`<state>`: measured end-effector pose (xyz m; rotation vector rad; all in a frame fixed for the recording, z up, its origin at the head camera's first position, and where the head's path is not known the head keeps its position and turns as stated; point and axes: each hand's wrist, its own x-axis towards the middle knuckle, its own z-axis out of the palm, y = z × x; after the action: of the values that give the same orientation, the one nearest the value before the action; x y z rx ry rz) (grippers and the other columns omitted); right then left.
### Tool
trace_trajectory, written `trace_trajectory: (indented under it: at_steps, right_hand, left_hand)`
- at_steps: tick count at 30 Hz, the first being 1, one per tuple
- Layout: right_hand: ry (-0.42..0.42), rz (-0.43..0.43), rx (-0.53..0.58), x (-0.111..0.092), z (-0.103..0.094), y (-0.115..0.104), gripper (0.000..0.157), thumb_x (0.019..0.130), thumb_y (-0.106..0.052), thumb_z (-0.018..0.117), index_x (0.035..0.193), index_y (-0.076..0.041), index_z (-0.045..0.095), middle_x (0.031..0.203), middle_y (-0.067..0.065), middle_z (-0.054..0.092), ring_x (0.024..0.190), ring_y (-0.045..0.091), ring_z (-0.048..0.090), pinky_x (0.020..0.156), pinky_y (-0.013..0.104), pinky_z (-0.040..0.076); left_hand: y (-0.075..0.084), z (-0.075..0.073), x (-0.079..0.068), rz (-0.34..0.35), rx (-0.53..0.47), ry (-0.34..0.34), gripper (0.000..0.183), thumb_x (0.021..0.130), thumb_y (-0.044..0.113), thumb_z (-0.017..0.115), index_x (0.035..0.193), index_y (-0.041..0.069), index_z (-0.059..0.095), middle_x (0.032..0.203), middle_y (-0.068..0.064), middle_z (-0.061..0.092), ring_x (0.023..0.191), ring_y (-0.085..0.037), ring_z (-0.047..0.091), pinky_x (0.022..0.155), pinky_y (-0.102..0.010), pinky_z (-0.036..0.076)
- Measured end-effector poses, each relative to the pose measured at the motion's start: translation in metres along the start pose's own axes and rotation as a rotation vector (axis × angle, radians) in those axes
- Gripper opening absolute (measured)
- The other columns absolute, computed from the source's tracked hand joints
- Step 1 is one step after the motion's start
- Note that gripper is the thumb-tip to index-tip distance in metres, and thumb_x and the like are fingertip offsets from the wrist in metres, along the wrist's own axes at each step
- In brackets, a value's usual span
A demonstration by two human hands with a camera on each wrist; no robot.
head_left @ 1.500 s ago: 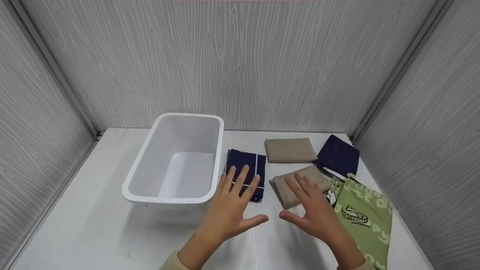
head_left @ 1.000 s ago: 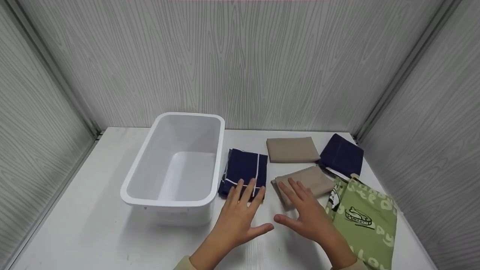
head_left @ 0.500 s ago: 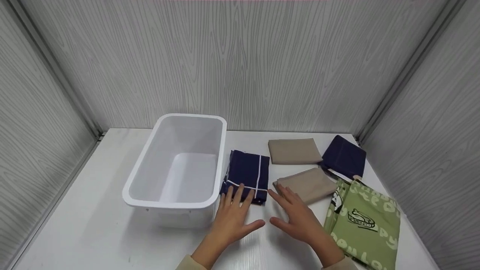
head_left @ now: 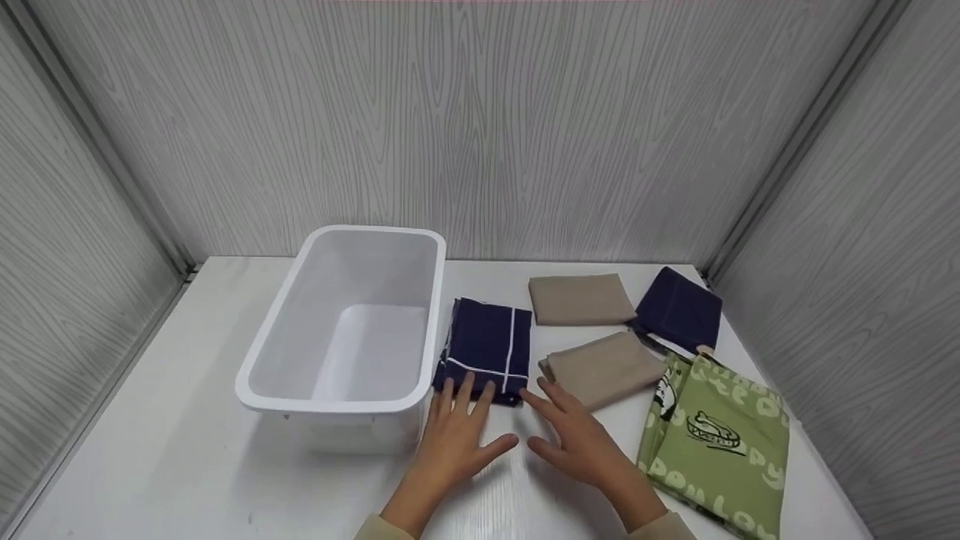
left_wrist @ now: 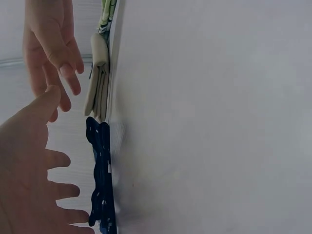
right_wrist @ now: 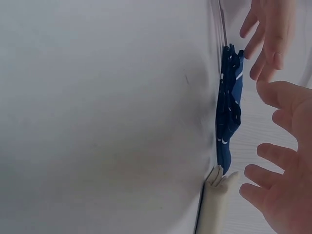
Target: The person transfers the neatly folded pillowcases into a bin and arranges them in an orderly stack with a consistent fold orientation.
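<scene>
My left hand (head_left: 454,442) hovers at the near edge of a folded navy cloth with white lines (head_left: 487,341), fingers spread. In the left wrist view its fingertips come close to that navy cloth (left_wrist: 101,175). My right hand (head_left: 574,442) is held palm down with spread fingers, near the navy cloth's front right corner and just in front of a folded beige cloth (head_left: 606,369). Neither hand holds anything. Both thumbs point toward each other with a gap between them. The right wrist view shows the beige cloth (right_wrist: 213,204) below the right fingers.
A deep white plastic bin (head_left: 337,405) stands left of the cloths. Behind lie a second folded beige cloth (head_left: 581,300) and another navy cloth (head_left: 679,309). A green printed cloth (head_left: 720,450) lies at the right table edge. Grey wood-grain panels (head_left: 480,127) enclose the table.
Both hands have drawn back toward the near side, uncovering more of the navy and front beige cloths. The right hand has also shifted left. The cloths and bin stay in place.
</scene>
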<state>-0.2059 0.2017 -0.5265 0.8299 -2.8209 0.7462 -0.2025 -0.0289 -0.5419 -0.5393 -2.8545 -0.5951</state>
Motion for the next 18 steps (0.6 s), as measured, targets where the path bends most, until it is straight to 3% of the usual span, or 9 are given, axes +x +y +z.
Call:
trace_trajectory:
  at_steps: [10, 18]
  right_hand:
    - [-0.001, -0.018, -0.004, 0.007, 0.001, -0.003, 0.063, 0.093, -0.03, 0.068, 0.15, -0.019, 0.046, 0.157, 0.018, 0.037, 0.141, 0.045, 0.035, 0.11, 0.062, 0.035]
    - [-0.116, 0.009, -0.006, 0.017, 0.007, -0.006, 0.059, 0.097, -0.031, 0.064, 0.151, -0.017, 0.045, 0.159, 0.019, 0.032, 0.144, 0.046, 0.03, 0.11, 0.061, 0.035]
  left_hand:
    - [0.0, -0.003, 0.002, -0.005, 0.028, 0.038, 0.084, 0.089, 0.067, 0.057, 0.149, 0.01, 0.047, 0.154, -0.025, 0.038, 0.14, -0.056, 0.03, 0.11, -0.068, 0.028]
    - [-0.005, 0.002, 0.01, -0.059, -0.007, 0.021, 0.08, 0.093, 0.065, 0.052, 0.149, 0.008, 0.047, 0.157, -0.023, 0.034, 0.143, -0.055, 0.023, 0.112, -0.068, 0.025]
